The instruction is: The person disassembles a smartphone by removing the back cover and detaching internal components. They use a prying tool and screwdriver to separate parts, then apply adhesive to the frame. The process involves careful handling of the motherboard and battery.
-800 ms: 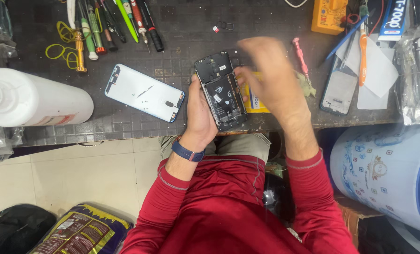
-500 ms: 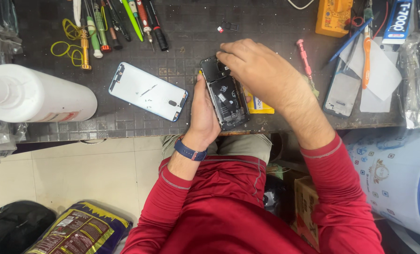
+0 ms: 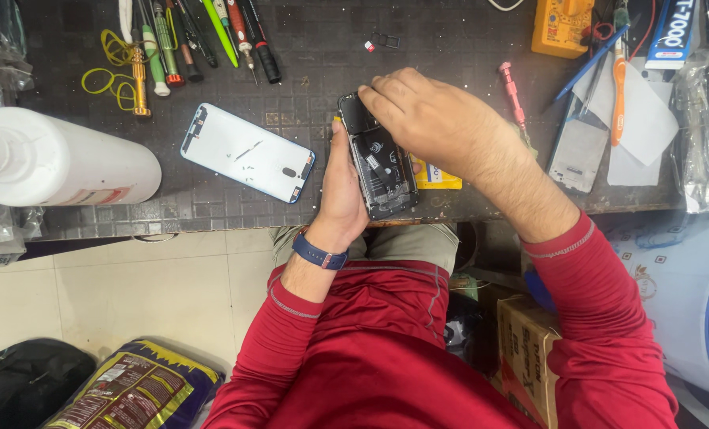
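Note:
My left hand [image 3: 340,191] grips an opened phone [image 3: 382,171] with its black insides facing up, held over the near edge of the dark work mat [image 3: 307,71]. My right hand [image 3: 430,119] lies over the phone's top end, fingertips pressing on its upper corner. What the fingertips pinch is hidden. A white phone back cover [image 3: 247,152] lies flat on the mat just left of my left hand. A small yellow item [image 3: 438,176] sits on the mat under the phone's right side.
A row of screwdrivers and tweezers [image 3: 204,36] lies at the mat's back left with yellow rubber bands [image 3: 108,67]. A white bottle [image 3: 61,159] lies on its side at the left. A pink screwdriver [image 3: 513,91], white papers [image 3: 636,119] and a yellow meter [image 3: 561,28] lie to the right.
My right hand dropped from above the phone onto its top end and slid left. The left hand kept its hold on the phone throughout.

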The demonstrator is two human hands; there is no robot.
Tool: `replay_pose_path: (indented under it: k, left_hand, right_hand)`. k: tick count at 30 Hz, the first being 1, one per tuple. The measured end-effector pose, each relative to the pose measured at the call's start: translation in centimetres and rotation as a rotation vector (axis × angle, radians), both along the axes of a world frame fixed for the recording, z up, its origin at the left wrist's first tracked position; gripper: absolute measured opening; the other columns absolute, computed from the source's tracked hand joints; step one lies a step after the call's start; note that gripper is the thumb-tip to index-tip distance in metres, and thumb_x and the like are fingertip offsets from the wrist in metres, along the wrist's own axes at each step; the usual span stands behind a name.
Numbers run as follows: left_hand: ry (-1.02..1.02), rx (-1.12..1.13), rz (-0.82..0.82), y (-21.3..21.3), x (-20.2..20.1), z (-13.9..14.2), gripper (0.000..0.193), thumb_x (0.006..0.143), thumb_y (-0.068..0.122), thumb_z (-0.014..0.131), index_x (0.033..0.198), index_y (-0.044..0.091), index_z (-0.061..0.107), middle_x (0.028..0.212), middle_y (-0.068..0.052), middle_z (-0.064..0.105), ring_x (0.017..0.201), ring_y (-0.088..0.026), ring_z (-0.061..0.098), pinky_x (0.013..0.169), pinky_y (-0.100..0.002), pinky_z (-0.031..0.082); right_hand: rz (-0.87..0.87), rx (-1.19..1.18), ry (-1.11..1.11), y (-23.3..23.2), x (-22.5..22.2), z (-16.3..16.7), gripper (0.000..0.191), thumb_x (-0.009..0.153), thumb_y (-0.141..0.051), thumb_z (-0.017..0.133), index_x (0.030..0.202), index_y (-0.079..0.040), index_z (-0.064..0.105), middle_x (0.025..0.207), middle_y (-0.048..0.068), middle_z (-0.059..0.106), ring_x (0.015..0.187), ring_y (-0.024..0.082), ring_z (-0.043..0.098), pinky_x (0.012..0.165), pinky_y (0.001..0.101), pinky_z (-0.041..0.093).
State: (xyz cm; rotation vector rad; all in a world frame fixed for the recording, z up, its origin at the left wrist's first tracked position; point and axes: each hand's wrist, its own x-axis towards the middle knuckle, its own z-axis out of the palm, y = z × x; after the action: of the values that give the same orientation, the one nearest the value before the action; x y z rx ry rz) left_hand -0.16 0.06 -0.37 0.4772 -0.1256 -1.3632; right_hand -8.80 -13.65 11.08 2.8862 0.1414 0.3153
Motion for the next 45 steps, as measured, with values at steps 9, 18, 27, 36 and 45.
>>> replay_pose_path:
  k: [9, 18, 27, 36, 45]
  left_hand:
    - [-0.044, 0.046, -0.006, 0.1, 0.1, 0.3, 0.078, 0.109, 0.063, 0.018, 0.133, 0.0, 0.056, 0.113, -0.015, 0.071, 0.096, -0.027, 0.074, 0.086, -0.037, 0.062]
    - [-0.026, 0.042, 0.016, 0.1, -0.1, -0.1, 0.077, 0.109, 0.064, 0.018, 0.127, 0.001, 0.059, 0.106, -0.013, 0.07, 0.092, -0.026, 0.074, 0.083, -0.037, 0.063]
    - [-0.027, 0.043, 0.027, 0.2, -0.1, 0.1, 0.073, 0.109, 0.062, 0.02, 0.125, 0.003, 0.059, 0.105, -0.012, 0.071, 0.091, -0.025, 0.074, 0.081, -0.036, 0.063]
    - [-0.011, 0.029, 0.069, 0.2, -0.1, 0.1, 0.067, 0.11, 0.059, 0.025, 0.129, 0.003, 0.058, 0.108, -0.011, 0.07, 0.094, -0.02, 0.073, 0.084, -0.036, 0.062]
    - [-0.015, 0.085, 0.051, 0.3, -0.2, -1.0, 0.044, 0.115, 0.041, 0.04, 0.133, 0.005, 0.057, 0.111, -0.005, 0.068, 0.097, -0.014, 0.07, 0.082, -0.031, 0.059]
  right_hand:
    - [-0.011, -0.017, -0.003, 0.3, -0.4, -0.2, 0.049, 0.083, -0.013, 0.065, 0.13, 0.003, 0.063, 0.131, 0.014, 0.066, 0.123, 0.026, 0.063, 0.1, 0.0286, 0.055]
    - [-0.026, 0.18, -0.109, 0.7, -1.0, 0.2, 0.048, 0.089, -0.007, 0.07, 0.134, 0.003, 0.058, 0.124, 0.011, 0.066, 0.116, 0.025, 0.065, 0.093, 0.0301, 0.056]
    - [-0.031, 0.209, -0.195, 1.0, -1.2, -0.5, 0.049, 0.085, -0.004, 0.072, 0.131, 0.002, 0.057, 0.12, 0.011, 0.065, 0.111, 0.027, 0.064, 0.097, 0.0357, 0.056]
    - [-0.05, 0.235, -0.329, 1.8, -1.8, -1.9, 0.035, 0.089, -0.002, 0.072, 0.123, 0.001, 0.062, 0.119, 0.011, 0.066, 0.112, 0.027, 0.067, 0.095, 0.0345, 0.056]
    - [-0.06, 0.304, -0.451, 2.4, -2.0, -3.7, 0.037, 0.089, 0.009, 0.076, 0.121, 0.001, 0.061, 0.117, 0.012, 0.066, 0.111, 0.029, 0.066, 0.096, 0.0367, 0.058]
